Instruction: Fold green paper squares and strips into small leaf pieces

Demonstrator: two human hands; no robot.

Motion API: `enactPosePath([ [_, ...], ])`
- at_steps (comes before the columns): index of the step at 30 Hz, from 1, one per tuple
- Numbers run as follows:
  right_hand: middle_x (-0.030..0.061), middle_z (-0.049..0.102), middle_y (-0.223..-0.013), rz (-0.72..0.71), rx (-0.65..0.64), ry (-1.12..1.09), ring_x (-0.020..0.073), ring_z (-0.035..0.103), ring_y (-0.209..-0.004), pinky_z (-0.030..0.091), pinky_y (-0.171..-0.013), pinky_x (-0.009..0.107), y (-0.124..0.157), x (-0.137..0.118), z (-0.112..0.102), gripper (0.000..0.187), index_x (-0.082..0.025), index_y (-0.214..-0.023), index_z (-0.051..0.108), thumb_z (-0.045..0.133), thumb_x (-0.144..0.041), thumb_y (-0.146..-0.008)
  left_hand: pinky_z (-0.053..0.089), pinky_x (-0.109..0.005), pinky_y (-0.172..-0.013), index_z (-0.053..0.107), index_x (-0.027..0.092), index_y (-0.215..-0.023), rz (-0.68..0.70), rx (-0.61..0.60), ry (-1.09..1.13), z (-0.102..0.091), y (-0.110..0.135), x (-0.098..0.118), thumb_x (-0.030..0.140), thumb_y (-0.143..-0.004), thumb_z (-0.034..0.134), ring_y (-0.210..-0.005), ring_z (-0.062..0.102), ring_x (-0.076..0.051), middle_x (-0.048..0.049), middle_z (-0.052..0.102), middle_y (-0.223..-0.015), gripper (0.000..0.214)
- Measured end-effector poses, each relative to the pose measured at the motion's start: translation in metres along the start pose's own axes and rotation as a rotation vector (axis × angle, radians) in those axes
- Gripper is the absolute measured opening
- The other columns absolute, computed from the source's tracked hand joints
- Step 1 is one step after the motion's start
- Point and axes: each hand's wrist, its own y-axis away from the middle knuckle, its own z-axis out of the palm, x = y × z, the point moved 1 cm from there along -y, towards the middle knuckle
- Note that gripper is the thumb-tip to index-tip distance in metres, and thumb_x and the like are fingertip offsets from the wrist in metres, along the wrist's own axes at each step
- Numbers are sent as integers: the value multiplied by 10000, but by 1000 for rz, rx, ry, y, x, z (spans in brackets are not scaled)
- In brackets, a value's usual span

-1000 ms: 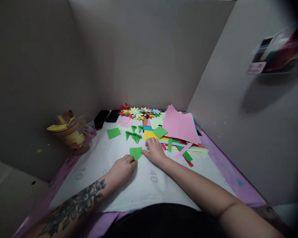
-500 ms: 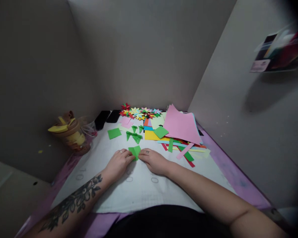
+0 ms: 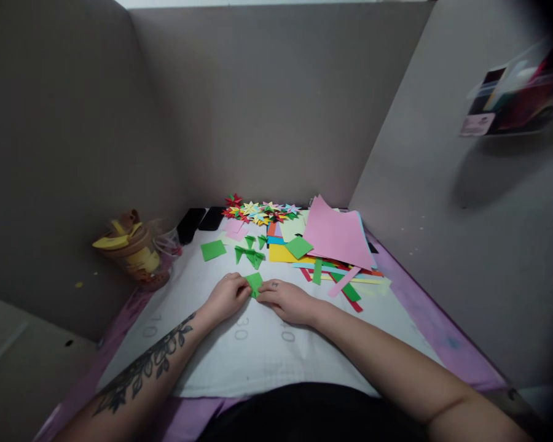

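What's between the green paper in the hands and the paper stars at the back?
Small folded green pieces on the white cloth, just beyond the green paper; the head view shows them.

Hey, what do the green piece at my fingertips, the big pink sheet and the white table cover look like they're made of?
The green piece is probably matte paper: thin, straight-edged and without shine. The pink sheet seems matte paper or thin card, evenly coloured with sharp corners. The white table cover looks like dull cloth, judging by its soft wrinkles, though coated fabric is possible.
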Motion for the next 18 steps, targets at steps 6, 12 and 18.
enactPosePath([
  [6,86,606,-1103,8,-11,-12,177,506,-1073,437,-906,328,-1,-2,-3,307,-181,-1063,609,440,-79,-827,390,-272,-678,605,161,-702,-93,10,11,1,-5,-1,274,-804,493,-736,541,-171,-43,597,-720,189],
  [12,83,615,-1072,18,-18,-21,173,525,-1029,446,-879,325,-1,-2,-3,337,-182,-1117,578,440,-76,-829,377,-264,-674,606,156,-678,-114,2,7,2,-8,-1,257,-785,507,-722,544,-164,-42,606,-706,177],
  [18,82,603,-1117,1,3,10,192,498,-1080,439,-891,338,0,2,3,345,-212,-1113,620,464,-99,-827,367,-259,-665,608,155,-656,-100,-12,-13,3,-10,-1,228,-771,505,-708,542,-161,-42,606,-686,171],
])
